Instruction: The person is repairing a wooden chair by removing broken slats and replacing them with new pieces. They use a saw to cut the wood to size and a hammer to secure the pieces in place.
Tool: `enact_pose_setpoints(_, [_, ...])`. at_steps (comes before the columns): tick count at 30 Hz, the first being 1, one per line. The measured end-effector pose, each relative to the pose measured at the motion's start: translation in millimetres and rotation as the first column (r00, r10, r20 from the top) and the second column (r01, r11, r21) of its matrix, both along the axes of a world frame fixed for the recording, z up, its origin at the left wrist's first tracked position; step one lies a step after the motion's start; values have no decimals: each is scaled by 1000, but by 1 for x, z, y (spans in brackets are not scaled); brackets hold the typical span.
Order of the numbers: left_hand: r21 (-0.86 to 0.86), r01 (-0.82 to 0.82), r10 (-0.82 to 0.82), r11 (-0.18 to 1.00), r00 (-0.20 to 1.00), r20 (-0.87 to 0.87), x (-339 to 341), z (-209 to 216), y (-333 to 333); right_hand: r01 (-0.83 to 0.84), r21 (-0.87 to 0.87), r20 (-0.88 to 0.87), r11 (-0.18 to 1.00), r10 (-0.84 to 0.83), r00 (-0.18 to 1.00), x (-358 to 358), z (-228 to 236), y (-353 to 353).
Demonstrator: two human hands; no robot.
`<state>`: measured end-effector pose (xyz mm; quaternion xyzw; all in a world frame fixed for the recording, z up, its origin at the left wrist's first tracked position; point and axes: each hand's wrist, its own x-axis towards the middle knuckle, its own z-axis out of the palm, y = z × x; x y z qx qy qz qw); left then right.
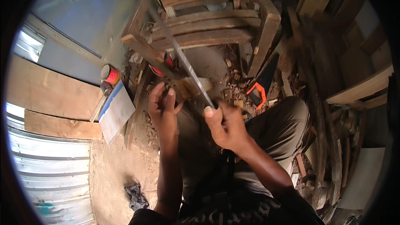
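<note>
In my right hand (227,125) is the near end of a long, narrow metal blade (185,60). It slants up and to the left, and its far end is blurred; I cannot tell its exact kind. My left hand (163,106) is raised beside it, fingers half bent and apart, holding nothing. Just past both hands lies a light brown wood block (189,86), partly hidden. Beyond stands a slatted wooden frame (204,37), like a chair or bench. A handsaw with an orange and black handle (259,95) leans to the right of my hands.
Red tins (110,74) stand at the left, near a white and blue board (116,114). Wood chips and offcuts (237,85) cover the ground ahead. Long planks (316,141) are heaped along the right. A crumpled black bag (136,196) lies at the lower left.
</note>
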<state>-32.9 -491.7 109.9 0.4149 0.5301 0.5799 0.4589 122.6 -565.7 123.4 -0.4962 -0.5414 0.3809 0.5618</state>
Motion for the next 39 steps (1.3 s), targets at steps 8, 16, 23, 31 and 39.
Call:
enact_pose_setpoints(8, [-54, 38, -42, 998, 996, -84, 1, 3, -12, 118, -54, 158, 992, -108, 981, -18, -81, -18])
enact_pose_setpoints(16, [-95, 95, -92, 991, 995, 37, 3, -10, -35, 20, -67, 34, 998, -18, 999, -4, -29, -29])
enact_pose_setpoints(23, [-57, 36, -41, 998, 995, -93, -5, -6, -33, -45, -347, -90, 937, 14, 996, -15, -93, -21])
enact_pose_setpoints(31, [-22, 58, -59, 998, 998, -30, -10, -3, 17, 109, 189, -182, 976, -74, 981, -8, -20, 4])
enact_pose_setpoints(39, [-38, 106, -108, 994, 993, -55, -8, 8, 40, 73, -173, 83, 982, -59, 995, -27, -84, 11])
